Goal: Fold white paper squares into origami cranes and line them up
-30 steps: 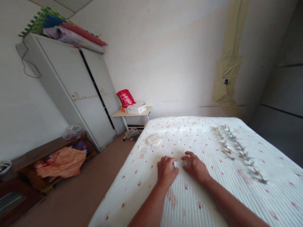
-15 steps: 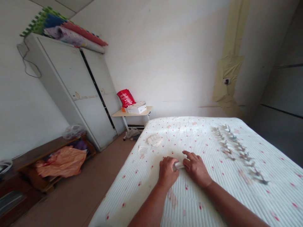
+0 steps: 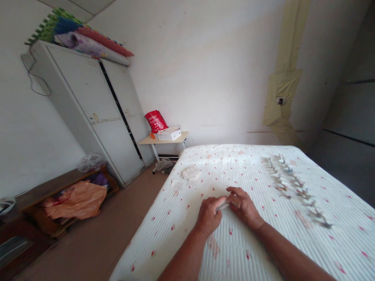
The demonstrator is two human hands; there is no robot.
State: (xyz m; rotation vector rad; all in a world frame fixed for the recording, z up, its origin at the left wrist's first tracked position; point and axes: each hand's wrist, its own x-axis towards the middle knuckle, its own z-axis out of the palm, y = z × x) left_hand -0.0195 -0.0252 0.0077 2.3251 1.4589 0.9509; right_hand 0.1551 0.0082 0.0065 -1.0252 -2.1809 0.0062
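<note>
Between my two hands is a small piece of folded whitish paper (image 3: 223,205), held just above the bed's quilted cover (image 3: 222,253). My left hand (image 3: 209,214) pinches its left end, with the thumb lying toward the paper. On the other end, the fingers of my right hand (image 3: 244,207) are closed, and its index finger sticks out above. The fingers hide much of the paper. Beyond my left hand lies a small stack of printed paper sheets (image 3: 191,172), with a single sheet (image 3: 177,185) beside it.
Several small folded paper figures (image 3: 301,191) stand in two rows on the bed's right side. A small table (image 3: 143,141) by the wall bears a red bag (image 3: 156,121) and a white box (image 3: 170,135). The grey wardrobe (image 3: 88,97) stands at left.
My left thumb has moved up and right along the paper, which now looks narrower and more tilted. My right hand has barely shifted.
</note>
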